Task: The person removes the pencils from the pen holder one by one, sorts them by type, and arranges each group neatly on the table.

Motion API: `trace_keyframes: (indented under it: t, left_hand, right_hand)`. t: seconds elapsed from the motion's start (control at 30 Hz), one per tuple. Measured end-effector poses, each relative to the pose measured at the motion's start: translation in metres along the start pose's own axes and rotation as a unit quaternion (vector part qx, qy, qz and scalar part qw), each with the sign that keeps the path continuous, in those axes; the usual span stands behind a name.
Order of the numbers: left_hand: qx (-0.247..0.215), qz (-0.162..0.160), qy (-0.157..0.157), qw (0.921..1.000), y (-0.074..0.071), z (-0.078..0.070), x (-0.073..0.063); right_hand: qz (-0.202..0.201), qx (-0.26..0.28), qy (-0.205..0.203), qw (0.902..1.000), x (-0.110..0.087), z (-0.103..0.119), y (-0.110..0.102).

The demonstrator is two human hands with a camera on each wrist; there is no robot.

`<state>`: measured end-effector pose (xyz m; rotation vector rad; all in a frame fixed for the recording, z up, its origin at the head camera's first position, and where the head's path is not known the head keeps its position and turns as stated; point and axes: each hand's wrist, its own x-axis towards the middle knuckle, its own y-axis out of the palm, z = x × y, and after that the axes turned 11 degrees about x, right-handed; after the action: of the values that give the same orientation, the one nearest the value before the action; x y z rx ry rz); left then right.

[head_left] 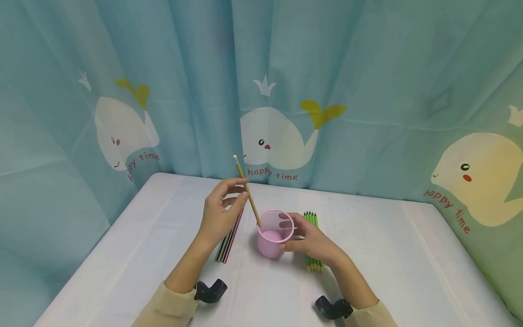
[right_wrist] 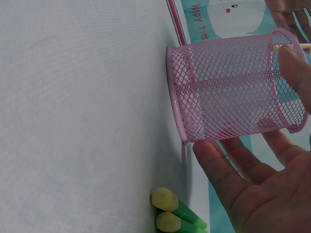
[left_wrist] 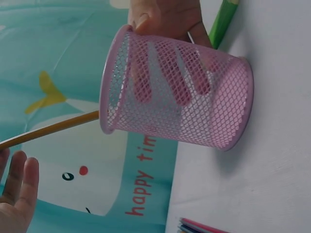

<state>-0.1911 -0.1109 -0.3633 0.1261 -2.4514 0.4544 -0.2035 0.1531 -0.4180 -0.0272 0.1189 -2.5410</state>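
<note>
My left hand [head_left: 222, 211] pinches a yellow pencil [head_left: 251, 200] between thumb and fingers. The pencil slants with its white eraser end up, and its lower end is just inside the rim of a pink mesh pen cup [head_left: 270, 245]. Around the cup's right side curls my right hand [head_left: 308, 238], thumb near the front and fingers behind. Through the mesh in the left wrist view, those fingers [left_wrist: 167, 73] show on the far side of the cup [left_wrist: 180, 92]. No other pencil shows inside it.
Left of the cup lie several dark and red pencils [head_left: 229, 240] side by side. A row of green pencils [head_left: 313, 261] lies partly beneath my right hand. Behind the white table [head_left: 367, 254] hangs a blue curtain [head_left: 367, 150] with whale prints.
</note>
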Motion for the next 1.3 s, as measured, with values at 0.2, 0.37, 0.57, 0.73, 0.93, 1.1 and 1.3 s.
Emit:
trace_keyframes:
  t: [0.2, 0.37, 0.57, 0.73, 0.93, 1.1, 1.3]
  left_hand:
    - [-0.004, -0.021, 0.012, 0.9997, -0.0022, -0.0032, 0.0014]
    - [-0.009, -0.028, 0.005, 0.9996, -0.0021, -0.0056, 0.0015]
    - [-0.006, -0.021, -0.002, 0.9998, 0.0025, -0.0047, -0.0003]
    - [-0.005, -0.02, -0.006, 0.9998, 0.0002, -0.004, -0.0014]
    - [-0.02, -0.003, -0.012, 0.9997, -0.001, -0.0013, -0.001]
    - [-0.035, 0.005, -0.016, 0.9992, -0.0021, -0.0027, 0.0008]
    - [-0.041, 0.011, -0.037, 0.9984, -0.0051, -0.0024, 0.0021]
  right_hand:
    - [0.0, 0.0, 0.003, 1.0, 0.0005, -0.0008, 0.0]
    - [0.0, 0.002, 0.0, 1.0, -0.0004, 0.0002, -0.0002]
    - [0.009, -0.001, -0.003, 1.0, -0.004, -0.0019, -0.0044]
    - [0.017, 0.006, -0.005, 0.9998, -0.0052, -0.0043, -0.0031]
    - [0.015, 0.0, -0.002, 0.9999, -0.0048, -0.0032, -0.0018]
    - [0.016, 0.0, -0.006, 0.9999, -0.0042, -0.002, -0.0028]
    - [0.019, 0.002, -0.005, 0.9998, -0.0036, -0.0025, -0.0029]
